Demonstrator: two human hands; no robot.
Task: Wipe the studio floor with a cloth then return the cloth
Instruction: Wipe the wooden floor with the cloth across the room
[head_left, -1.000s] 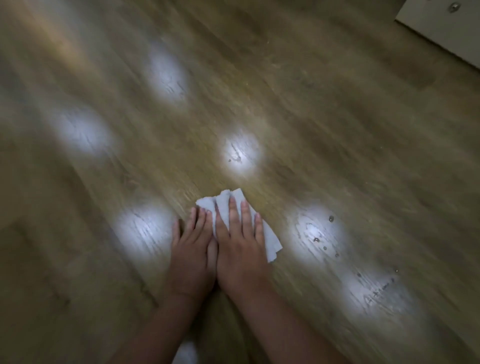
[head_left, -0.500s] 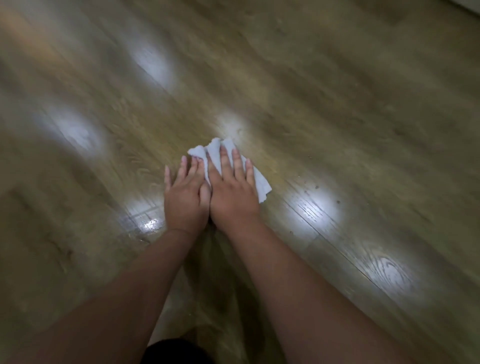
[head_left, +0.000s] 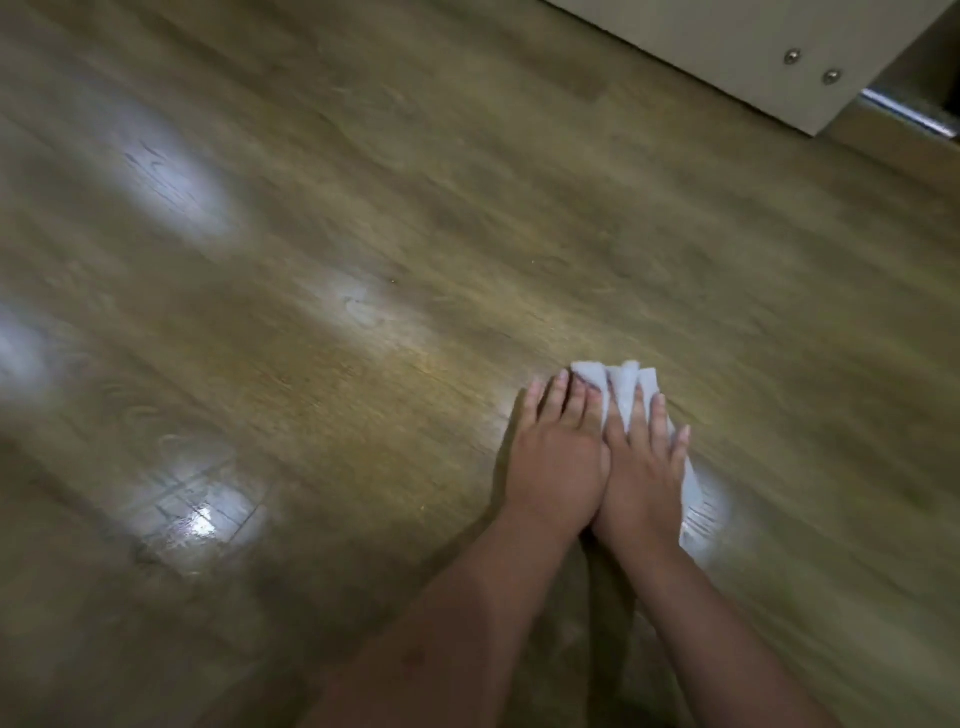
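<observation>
Both hands, the left hand (head_left: 558, 457) and right hand (head_left: 644, 470), are laid flat side by side, fingers straight, pressed on a white cloth (head_left: 631, 389) on the wooden floor (head_left: 363, 234). A pale cabinet (head_left: 753, 52) is seen at one o'clock.

Most of the white cloth (head_left: 631, 395) lay hidden beneath the left hand (head_left: 558, 457) and right hand (head_left: 647, 467), only its far folds and right edge showing. Both forearms were cut off by the bottom of the frame. The wooden floor (head_left: 363, 234) was smeared by motion blur. A pale cabinet (head_left: 727, 47) ran out of the upper right corner.
</observation>
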